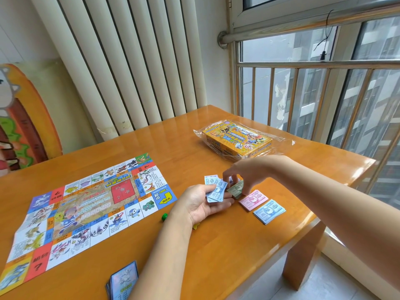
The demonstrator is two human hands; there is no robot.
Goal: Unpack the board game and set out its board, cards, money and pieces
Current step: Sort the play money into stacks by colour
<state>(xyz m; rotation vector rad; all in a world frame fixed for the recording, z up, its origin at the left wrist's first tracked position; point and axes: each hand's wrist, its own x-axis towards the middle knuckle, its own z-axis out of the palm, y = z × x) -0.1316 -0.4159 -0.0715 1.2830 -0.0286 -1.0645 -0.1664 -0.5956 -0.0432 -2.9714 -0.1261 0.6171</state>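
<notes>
Card deck (124, 280); L hand (199, 202) holds blue notes (216, 190); stack (269, 211) reads 500.

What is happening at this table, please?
A person is sorting the game's paper money. The left hand holds a fan of pale blue notes, palm up. The right hand reaches down onto the green notes; whether it grips one is unclear. A pink pile and a blue pile lie beside them. The board is unfolded, the card deck lies nearest the person, and the game box lies farther back.
</notes>
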